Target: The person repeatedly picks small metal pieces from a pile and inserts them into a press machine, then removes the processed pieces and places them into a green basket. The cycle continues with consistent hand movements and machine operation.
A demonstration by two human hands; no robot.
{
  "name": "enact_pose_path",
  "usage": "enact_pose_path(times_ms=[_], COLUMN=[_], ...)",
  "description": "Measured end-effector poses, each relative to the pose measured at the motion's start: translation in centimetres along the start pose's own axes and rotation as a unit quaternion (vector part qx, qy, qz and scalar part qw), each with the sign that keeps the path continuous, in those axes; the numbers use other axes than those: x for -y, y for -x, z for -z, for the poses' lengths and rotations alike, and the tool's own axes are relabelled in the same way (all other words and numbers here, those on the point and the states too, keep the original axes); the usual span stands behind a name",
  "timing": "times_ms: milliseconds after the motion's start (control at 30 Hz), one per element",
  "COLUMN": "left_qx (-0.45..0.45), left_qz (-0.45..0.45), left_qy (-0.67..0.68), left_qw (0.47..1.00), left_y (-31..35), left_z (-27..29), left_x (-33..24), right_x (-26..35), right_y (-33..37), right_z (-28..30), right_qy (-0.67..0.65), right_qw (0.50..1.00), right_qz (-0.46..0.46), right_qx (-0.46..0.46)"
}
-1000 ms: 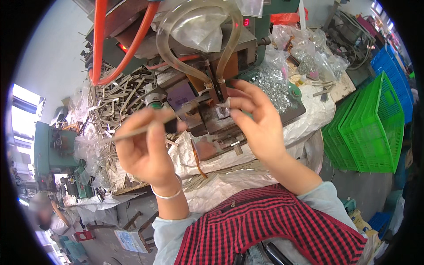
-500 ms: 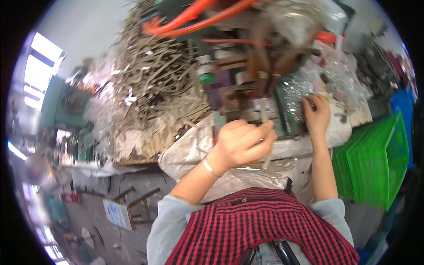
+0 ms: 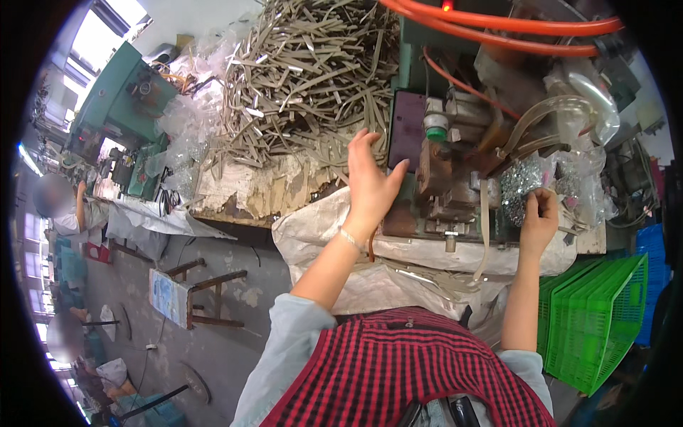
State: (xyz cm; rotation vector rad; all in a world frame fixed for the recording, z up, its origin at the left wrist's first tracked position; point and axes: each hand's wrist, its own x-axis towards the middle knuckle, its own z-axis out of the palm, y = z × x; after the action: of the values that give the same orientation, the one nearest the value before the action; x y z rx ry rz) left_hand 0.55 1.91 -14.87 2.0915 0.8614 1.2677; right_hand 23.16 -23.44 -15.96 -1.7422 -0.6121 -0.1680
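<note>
My left hand [image 3: 373, 181] is open and holds nothing, thumb and fingers spread. It reaches over the bench toward a big tangled pile of flat grey-beige strips [image 3: 306, 78]. One strip [image 3: 485, 228] hangs by its upper end from a small rusty machine [image 3: 452, 188], its lower end drooping over the bench's front edge. To the right of the machine, my right hand [image 3: 539, 220] is closed in a pinch beside a heap of small shiny metal pieces [image 3: 521, 186]. What lies between those fingertips is too small to make out.
Orange hoses [image 3: 512, 27] arch above the machine. Clear plastic bags [image 3: 587, 178] lie beyond the metal pieces. Stacked green crates [image 3: 594, 313] stand at the right. More strips [image 3: 434, 277] lie on white sacking [image 3: 313, 235] before me. A wooden stool [image 3: 188, 295] stands on the floor at left.
My left hand has let go of the strip at the machine, moved left and opened; the strip hangs there. My right hand's fingers have drawn together by the metal pieces. The view has shifted.
</note>
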Motion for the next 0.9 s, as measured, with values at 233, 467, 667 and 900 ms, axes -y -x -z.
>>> enact_pose_path(times_ms=[233, 467, 667, 900], left_qx=[0.236, 0.275, 0.231, 0.264], left_qz=[0.144, -0.132, -0.156, -0.191], left_qy=[0.120, -0.406, -0.341, -0.339], left_qw=[0.954, 0.862, 0.898, 0.883], left_y=[-8.5, -7.1, -4.4, -5.1], left_z=[0.4, 4.9, 5.6, 5.6], left_x=[1.0, 6.5, 10.4, 9.5], right_x=[0.6, 2.7, 4.3, 12.8], right_y=[0.3, -0.2, 2.9, 1.6], right_z=[-0.8, -2.1, 1.5, -3.5], right_qy=[-0.081, -0.074, -0.022, -0.115], right_qw=[0.995, 0.996, 0.995, 0.990], right_qz=[-0.043, -0.053, -0.093, 0.022], right_qx=[0.028, 0.010, 0.033, 0.076])
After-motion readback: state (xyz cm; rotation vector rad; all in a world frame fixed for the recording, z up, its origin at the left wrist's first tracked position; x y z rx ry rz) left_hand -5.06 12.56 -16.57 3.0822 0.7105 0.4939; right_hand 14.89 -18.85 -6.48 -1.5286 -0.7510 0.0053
